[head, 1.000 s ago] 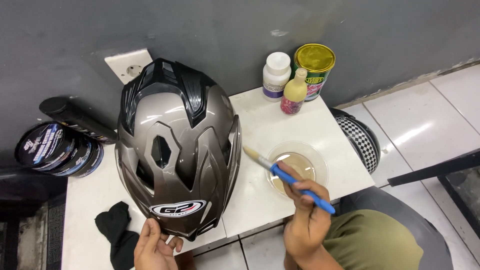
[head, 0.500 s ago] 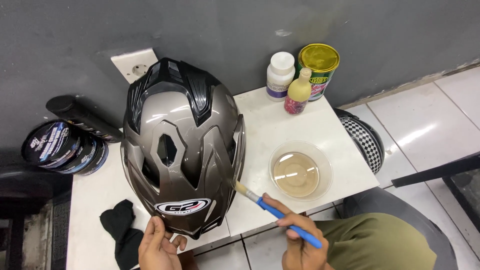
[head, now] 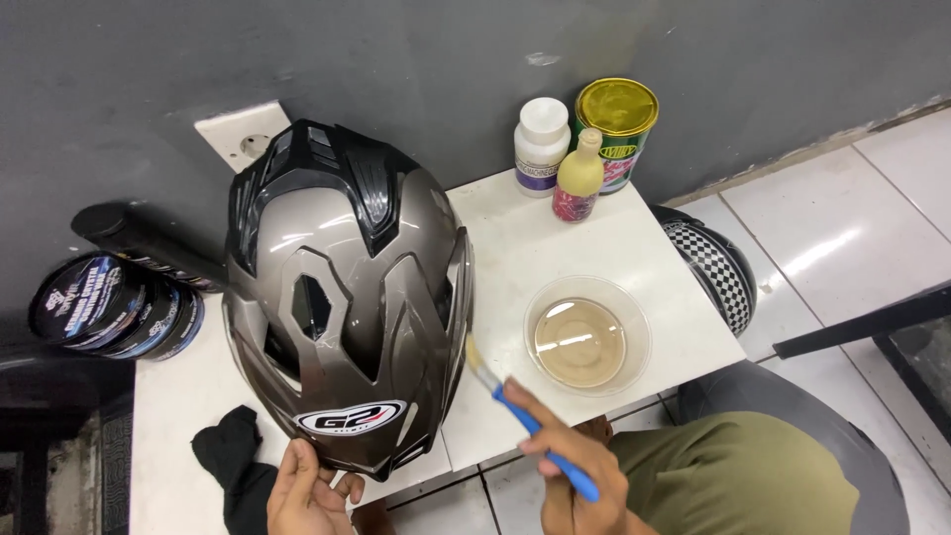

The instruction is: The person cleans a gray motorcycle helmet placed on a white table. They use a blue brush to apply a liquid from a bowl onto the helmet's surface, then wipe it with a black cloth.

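A glossy grey and black motorcycle helmet point(head: 347, 297) stands on a white tiled table point(head: 614, 238). My left hand point(head: 307, 490) steadies the helmet's near bottom edge. My right hand point(head: 584, 471) grips a blue-handled brush point(head: 530, 421); its pale bristles touch the helmet's right side. A clear bowl point(head: 586, 337) of murky tan liquid sits just right of the brush.
At the table's back stand a white bottle point(head: 541, 147), a small yellow bottle point(head: 579, 176) and a green tin with a gold lid point(head: 616, 127). A black cloth point(head: 230, 466) lies front left. Round dark tins point(head: 109, 307) are stacked at left. A checkered helmet point(head: 718, 267) sits below the table's right edge.
My right hand has carried the brush from over the bowl leftward to the helmet's right side. The left hand has stayed at the helmet's bottom edge.
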